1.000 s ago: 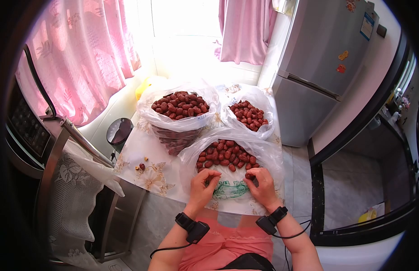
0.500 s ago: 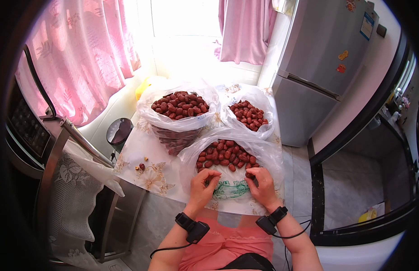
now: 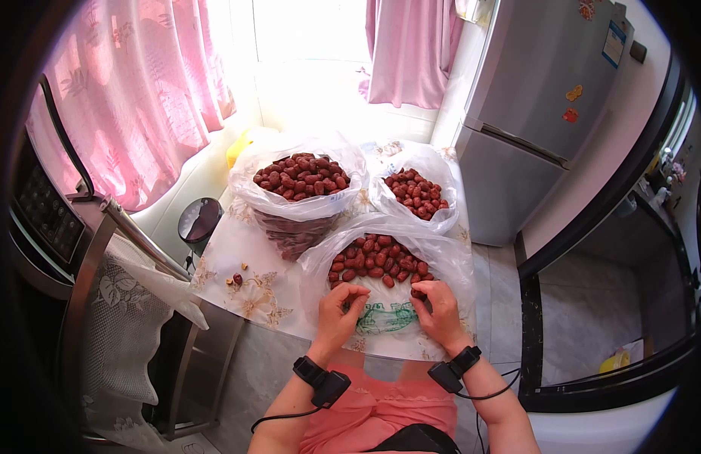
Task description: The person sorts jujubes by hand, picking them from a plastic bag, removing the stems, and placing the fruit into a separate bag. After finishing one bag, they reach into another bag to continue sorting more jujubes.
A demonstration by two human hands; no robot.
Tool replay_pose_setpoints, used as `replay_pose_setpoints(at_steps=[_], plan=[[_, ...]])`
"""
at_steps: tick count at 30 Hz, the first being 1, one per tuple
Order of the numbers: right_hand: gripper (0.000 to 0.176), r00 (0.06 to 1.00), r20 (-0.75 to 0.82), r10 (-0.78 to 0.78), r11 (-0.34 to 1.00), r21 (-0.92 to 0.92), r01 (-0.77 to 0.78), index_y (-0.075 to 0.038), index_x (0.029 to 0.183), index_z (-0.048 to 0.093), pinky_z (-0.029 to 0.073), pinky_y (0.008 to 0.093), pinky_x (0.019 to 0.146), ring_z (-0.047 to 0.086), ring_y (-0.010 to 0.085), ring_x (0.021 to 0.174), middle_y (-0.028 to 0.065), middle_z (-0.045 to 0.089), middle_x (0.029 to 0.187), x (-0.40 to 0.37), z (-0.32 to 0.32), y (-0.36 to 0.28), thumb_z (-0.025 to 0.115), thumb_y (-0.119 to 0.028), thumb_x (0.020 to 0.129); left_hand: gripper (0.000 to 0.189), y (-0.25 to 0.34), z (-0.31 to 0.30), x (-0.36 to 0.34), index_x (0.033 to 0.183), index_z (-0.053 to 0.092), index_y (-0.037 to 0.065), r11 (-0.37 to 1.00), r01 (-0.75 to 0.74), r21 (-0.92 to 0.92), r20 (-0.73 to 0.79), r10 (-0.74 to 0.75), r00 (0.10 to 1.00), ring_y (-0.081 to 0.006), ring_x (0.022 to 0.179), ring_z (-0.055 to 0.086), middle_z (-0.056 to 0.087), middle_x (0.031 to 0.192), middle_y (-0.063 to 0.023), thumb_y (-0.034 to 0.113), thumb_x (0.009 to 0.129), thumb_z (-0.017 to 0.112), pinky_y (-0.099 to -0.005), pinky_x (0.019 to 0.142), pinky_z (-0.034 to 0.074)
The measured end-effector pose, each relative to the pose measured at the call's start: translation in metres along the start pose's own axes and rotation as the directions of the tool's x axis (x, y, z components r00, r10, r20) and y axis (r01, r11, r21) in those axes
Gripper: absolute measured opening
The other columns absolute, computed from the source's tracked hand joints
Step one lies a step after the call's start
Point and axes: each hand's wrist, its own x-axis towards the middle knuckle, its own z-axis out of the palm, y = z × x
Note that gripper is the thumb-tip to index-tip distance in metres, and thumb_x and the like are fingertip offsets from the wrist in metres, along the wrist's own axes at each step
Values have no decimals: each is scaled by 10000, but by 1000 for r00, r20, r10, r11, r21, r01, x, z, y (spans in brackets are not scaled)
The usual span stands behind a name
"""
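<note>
A clear plastic bag (image 3: 313, 265) lies open before me on the table, with wrinkled red dates (image 3: 377, 259) heaped toward its back. Green print (image 3: 386, 318) shows on the film between my hands. My left hand (image 3: 339, 312) is closed in a pinch at the left of the bag's near part; what sits between its fingertips is hidden. At the right, my right hand (image 3: 441, 309) is closed too, thumb and forefinger around a dark red date (image 3: 417, 293), partly covered by the fingers.
Behind stand a large bag of dates (image 3: 301, 178) and a smaller bag of dates (image 3: 417, 194). Small date scraps (image 3: 238, 279) lie on the flowered tablecloth (image 3: 248, 299) at left. A lidded bin (image 3: 200, 221) stands left of the table, a grey refrigerator (image 3: 532, 113) at right.
My right hand's fingertips have shifted very slightly around the date. The left hand, the bags and the heaps look the same.
</note>
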Motion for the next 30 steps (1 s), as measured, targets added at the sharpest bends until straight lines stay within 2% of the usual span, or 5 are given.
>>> replay_pose_setpoints(at_steps=[5, 7, 20, 26, 30], plan=[[259, 1000, 5, 17, 1000, 13, -17, -53, 1007, 637, 490, 420, 783, 630, 329, 861, 112, 661, 925, -1, 0, 1, 750, -6, 779, 70, 2, 0, 0, 1020, 664, -11, 1000, 27, 11, 39, -28, 999, -62, 846, 594, 618, 935, 10, -2, 953, 646, -212, 754, 470], [251, 1000, 14, 15, 1000, 4, -15, -56, 988, 638, 487, 421, 780, 625, 330, 849, 110, 657, 907, 0, -1, -1, 751, -2, 771, 56, 1, 3, 1, 968, 685, -3, 1000, -20, -24, -36, 20, 999, -80, 705, 586, 639, 829, -21, 7, 913, 681, -246, 642, 466], [207, 1000, -4, -28, 1000, -8, 28, -62, 904, 639, 490, 415, 768, 630, 315, 830, 87, 660, 858, -2, 0, 6, 733, 31, 745, 57, 1, 4, 1, 969, 685, -6, 1000, -27, -16, -38, 26, 999, -75, 713, 583, 639, 830, -19, 11, 914, 683, -242, 646, 465], [258, 998, -9, 70, 997, 42, -69, -67, 977, 655, 493, 416, 760, 627, 317, 822, 92, 663, 884, -3, 0, 0, 774, -11, 755, 77, -2, -2, 0, 1023, 671, -7, 1000, 23, -7, 33, -22, 999, -61, 849, 606, 632, 941, 5, -8, 949, 648, -210, 755, 478], [345, 995, -58, -82, 996, -30, 80, -62, 1067, 660, 487, 398, 741, 616, 295, 789, 86, 673, 904, 7, -8, -6, 813, -56, 758, 79, -2, 0, 0, 1024, 673, -2, 1000, 4, 4, 21, -5, 1000, -52, 839, 609, 652, 937, 6, -3, 949, 648, -208, 739, 479]])
